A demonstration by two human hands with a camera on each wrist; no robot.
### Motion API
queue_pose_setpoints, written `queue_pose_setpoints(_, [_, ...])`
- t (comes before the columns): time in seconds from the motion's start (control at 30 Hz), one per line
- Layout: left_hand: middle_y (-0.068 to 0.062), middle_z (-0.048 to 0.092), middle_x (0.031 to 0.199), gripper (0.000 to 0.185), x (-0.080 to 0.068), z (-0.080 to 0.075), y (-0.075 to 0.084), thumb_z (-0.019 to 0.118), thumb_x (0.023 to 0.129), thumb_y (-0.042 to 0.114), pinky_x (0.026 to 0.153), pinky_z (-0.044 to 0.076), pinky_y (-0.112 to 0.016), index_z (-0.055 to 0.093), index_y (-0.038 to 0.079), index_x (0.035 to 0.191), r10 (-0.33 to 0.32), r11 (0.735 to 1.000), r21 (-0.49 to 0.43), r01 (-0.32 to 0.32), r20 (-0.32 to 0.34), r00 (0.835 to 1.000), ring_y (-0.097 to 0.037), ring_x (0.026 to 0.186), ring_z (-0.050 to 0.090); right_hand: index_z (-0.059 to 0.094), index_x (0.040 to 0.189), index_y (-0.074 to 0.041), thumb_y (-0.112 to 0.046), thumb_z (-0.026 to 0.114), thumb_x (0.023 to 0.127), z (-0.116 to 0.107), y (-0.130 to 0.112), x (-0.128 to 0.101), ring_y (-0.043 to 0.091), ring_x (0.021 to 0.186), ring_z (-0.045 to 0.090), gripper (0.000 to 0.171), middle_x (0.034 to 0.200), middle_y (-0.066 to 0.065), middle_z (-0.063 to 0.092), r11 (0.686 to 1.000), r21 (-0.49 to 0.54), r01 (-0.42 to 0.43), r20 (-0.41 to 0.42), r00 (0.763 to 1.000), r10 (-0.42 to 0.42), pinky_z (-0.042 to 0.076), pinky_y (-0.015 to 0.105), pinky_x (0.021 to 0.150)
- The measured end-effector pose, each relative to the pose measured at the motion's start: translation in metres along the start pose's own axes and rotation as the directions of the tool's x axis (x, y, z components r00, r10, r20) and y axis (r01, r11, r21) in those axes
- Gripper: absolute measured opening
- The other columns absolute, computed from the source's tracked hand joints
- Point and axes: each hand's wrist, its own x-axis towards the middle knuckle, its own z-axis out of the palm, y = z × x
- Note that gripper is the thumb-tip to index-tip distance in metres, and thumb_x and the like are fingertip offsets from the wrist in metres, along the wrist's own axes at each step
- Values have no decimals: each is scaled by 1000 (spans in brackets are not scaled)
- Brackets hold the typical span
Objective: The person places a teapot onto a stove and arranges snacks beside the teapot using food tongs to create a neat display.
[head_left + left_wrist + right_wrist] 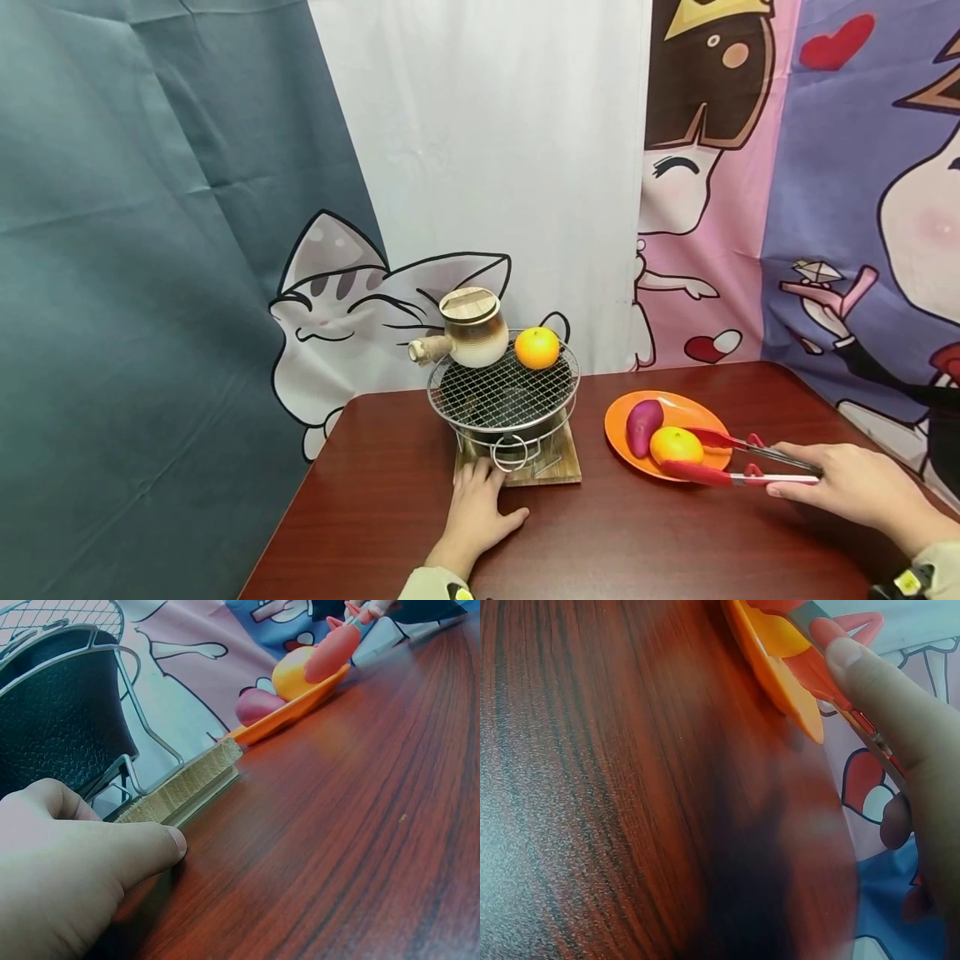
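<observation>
Overhead, the head view shows two tangerines: one [536, 347] on the wire grill [503, 392] beside one clay pot [468, 328], one [676, 445] on the orange plate [693, 411] with one purple sweet potato [643, 427], near the table's [600, 542] right edge. The right hand [855, 487] grips red tongs [742, 462] whose tips bracket the plated tangerine. The left hand [472, 517] lies flat, fingers relaxed, against the wooden base [558, 468].

Left wrist view: fingers [150, 851] touch the base [187, 787]; the plate [300, 709] holds both items.

Right wrist view: thumb [877, 690] presses the tongs [817, 671] over the plate [780, 682].
</observation>
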Motion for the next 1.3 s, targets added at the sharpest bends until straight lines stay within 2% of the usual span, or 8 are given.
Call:
queue_pose_setpoints(0.17, [0, 54, 117, 56, -1, 1, 0, 82, 68, 54, 96, 39, -50, 67, 20, 111, 0, 1000, -2, 0, -5, 1000, -25, 109, 47, 74, 116, -10, -75, 70, 75, -4, 0, 3, 38, 91, 69, 77, 102, 19, 73, 1000, -19, 22, -5, 1000, -22, 52, 64, 71])
queue_pose_setpoints(0.4, [1, 53, 116, 53, -2, 1, 0, 82, 69, 53, 95, 39, -49, 66, 21, 108, -9, 1000, -14, 9, -2, 1000, -24, 109, 47, 74, 116, -12, -71, 74, 74, -18, 0, 10, 35, 85, 69, 73, 98, 17, 73, 998, -43, 44, -41, 998, -46, 52, 62, 70])
queue_pose_setpoints(0.63, [1, 53, 119, 54, -1, 2, 0, 82, 69, 53, 95, 39, -49, 66, 22, 110, -11, 1000, -17, 12, 8, 1000, -24, 108, 47, 75, 115, -13, -72, 73, 74, -37, -2, 20, 29, 75, 65, 73, 90, 12, 73, 996, -75, 55, -55, 997, -59, 52, 56, 64])
queue_pose_setpoints(0.73, [1, 53, 119, 53, -1, 2, 0, 81, 70, 53, 94, 39, -49, 66, 22, 110, -11, 1000, -14, 11, 10, 1000, -24, 108, 47, 74, 120, -10, -75, 70, 74, -45, -5, 25, 33, 78, 66, 79, 95, 17, 73, 997, -71, 32, -38, 999, -34, 52, 60, 65])
queue_pose_setpoints(0.87, [0, 53, 120, 53, -1, 1, -1, 81, 70, 53, 94, 39, -49, 66, 22, 110, -18, 1000, -18, 19, 23, 1000, -24, 108, 46, 72, 123, -8, -75, 69, 76, -56, -12, 32, 40, 88, 68, 82, 106, 24, 71, 996, -71, 45, -31, 998, -48, 51, 66, 71])
queue_pose_setpoints(1.07, [0, 53, 119, 53, -1, 0, -1, 81, 70, 54, 95, 39, -49, 66, 22, 110, -13, 1000, -8, 13, 15, 1000, -24, 108, 46, 72, 124, -9, -74, 70, 76, -69, -20, 42, 40, 88, 69, 81, 107, 24, 72, 992, -87, 94, -62, 993, -100, 52, 64, 73])
queue_pose_setpoints(1.3, [0, 53, 119, 52, 0, 0, 0, 81, 70, 53, 95, 38, -50, 66, 22, 109, -12, 1000, -16, 12, 11, 1000, -24, 108, 46, 71, 126, -8, -74, 69, 77, -80, -30, 50, 40, 89, 69, 83, 107, 23, 72, 989, -90, 114, -77, 990, -121, 53, 63, 74])
